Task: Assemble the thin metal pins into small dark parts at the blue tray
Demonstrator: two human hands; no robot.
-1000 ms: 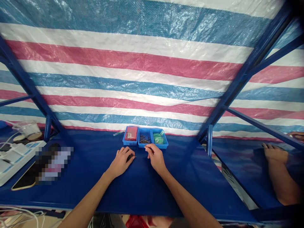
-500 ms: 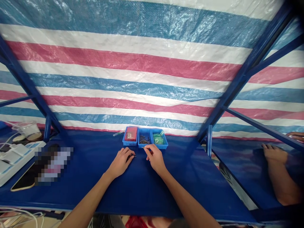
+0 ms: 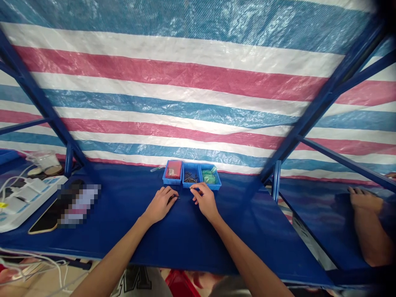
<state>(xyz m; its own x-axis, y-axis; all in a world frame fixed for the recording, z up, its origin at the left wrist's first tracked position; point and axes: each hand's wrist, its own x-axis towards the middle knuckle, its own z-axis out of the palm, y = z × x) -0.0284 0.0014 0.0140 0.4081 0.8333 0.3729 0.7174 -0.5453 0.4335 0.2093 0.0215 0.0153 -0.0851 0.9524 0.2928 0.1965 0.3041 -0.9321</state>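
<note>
My left hand (image 3: pixel 161 205) rests on the blue table with its fingers curled over a small dark metal piece (image 3: pixel 177 197), whose tip sticks out by the thumb; it looks like a screw. My right hand (image 3: pixel 205 201) is at the front edge of the middle blue bin (image 3: pixel 191 168), thumb and forefinger pinched together. What they hold is too small to make out. Thin dark screw-like pieces (image 3: pixel 190 177) lie in that bin. The left bin (image 3: pixel 172 181) has a red packet (image 3: pixel 173 169) in it, the right bin (image 3: pixel 215 186) green plastic packets (image 3: pixel 209 176).
A phone (image 3: pixel 45 216) and a white power strip (image 3: pixel 34 202) with plugs and cables lie at the left. Blue metal posts (image 3: pixel 275 181) frame the table (image 3: pixel 185 243). A striped sheet (image 3: pixel 185 78) hangs behind. Another person's arm (image 3: pixel 369 227) rests on the neighbouring table.
The view has shifted slightly, so the table and bins sit a little higher and further right. Both hands keep nearly the same place by the bins, the right still pinched.
</note>
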